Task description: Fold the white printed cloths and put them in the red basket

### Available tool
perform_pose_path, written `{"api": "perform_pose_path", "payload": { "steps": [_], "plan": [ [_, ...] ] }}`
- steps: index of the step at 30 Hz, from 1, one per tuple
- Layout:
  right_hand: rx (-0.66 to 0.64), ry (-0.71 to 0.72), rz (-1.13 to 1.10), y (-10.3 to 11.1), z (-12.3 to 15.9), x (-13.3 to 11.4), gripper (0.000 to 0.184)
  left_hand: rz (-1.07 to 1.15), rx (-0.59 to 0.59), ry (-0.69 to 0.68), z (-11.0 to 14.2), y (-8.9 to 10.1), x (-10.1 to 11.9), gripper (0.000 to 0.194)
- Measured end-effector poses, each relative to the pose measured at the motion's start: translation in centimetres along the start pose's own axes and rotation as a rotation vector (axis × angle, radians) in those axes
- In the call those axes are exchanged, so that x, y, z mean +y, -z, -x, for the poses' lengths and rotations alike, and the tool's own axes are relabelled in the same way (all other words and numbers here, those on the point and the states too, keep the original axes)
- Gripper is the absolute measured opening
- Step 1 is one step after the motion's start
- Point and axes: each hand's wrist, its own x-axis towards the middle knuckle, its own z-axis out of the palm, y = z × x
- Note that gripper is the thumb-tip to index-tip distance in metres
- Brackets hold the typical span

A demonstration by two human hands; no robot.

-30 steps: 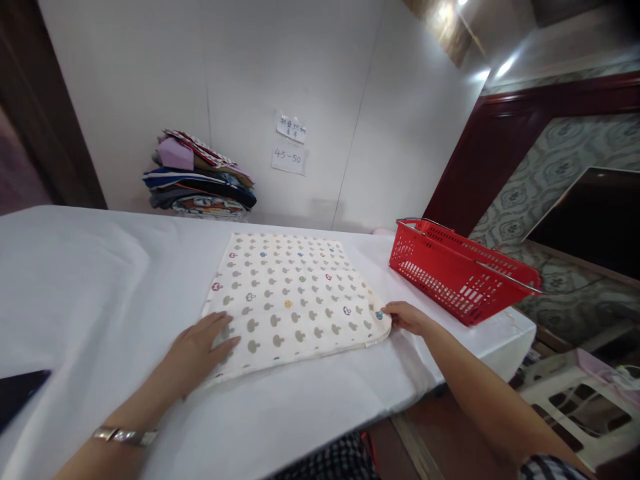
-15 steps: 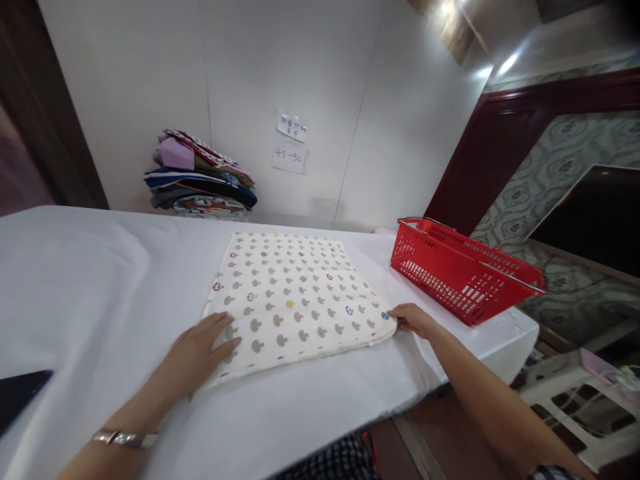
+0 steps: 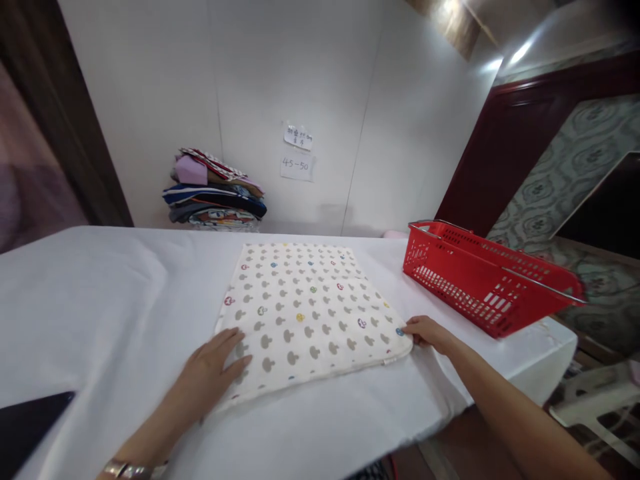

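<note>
A white mushroom-print cloth (image 3: 305, 300), folded in layers, lies flat on the white-covered table. Grey mushrooms cover it, with a few coloured ones among them. At its near left corner rests my left hand (image 3: 213, 367), palm down, with the thumb apart from the fingers on the fabric. A metal bracelet (image 3: 133, 469) is on that wrist. My right hand (image 3: 425, 331) pinches the rounded right corner between thumb and fingers. Part of its fingers is hidden beneath the edge.
A red plastic basket (image 3: 465, 283) with metal handles stands at the right end of the white tablecloth (image 3: 130, 300). Folded fabrics (image 3: 215, 193) are piled by the wall. A dark flat object (image 3: 33, 427) lies at near left. A white stool (image 3: 595, 400) stands below, right.
The whole view has shifted, so everything appears farther right and lower. Both hands keep their places on the cloth, which looks the same.
</note>
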Motion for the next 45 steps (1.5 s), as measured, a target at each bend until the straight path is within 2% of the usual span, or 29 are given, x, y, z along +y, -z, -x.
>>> {"api": "perform_pose_path", "payload": {
  "steps": [4,12,17,23,28,39,45],
  "plan": [
    [-0.002,0.015,-0.028,-0.1,0.1,0.0,0.024,-0.005,0.005,-0.011,0.1,0.0,-0.1,0.053],
    [-0.065,-0.034,0.188,0.0,-0.8,-0.6,0.021,-0.003,0.006,-0.028,0.3,-0.4,-0.7,0.05],
    [-0.154,-0.008,-0.019,0.6,-1.6,-1.5,0.022,0.007,0.039,-0.03,0.4,-0.7,-1.0,0.05],
    [-0.255,-0.048,-0.211,1.0,-2.5,-1.9,0.024,0.007,0.037,-0.041,0.5,-1.2,-1.6,0.051],
    [-0.237,-0.066,-0.303,0.3,-3.6,-2.4,0.018,0.006,0.035,-0.048,0.5,-1.7,-2.1,0.049],
    [-0.215,0.008,-0.477,-1.0,-7.3,-5.9,0.01,0.039,0.028,-0.006,0.5,-1.6,-2.0,0.047],
    [-0.264,0.009,-0.476,-2.1,-9.2,-7.0,0.004,0.03,0.056,-0.025,0.6,-1.7,-2.2,0.048]
  ]
}}
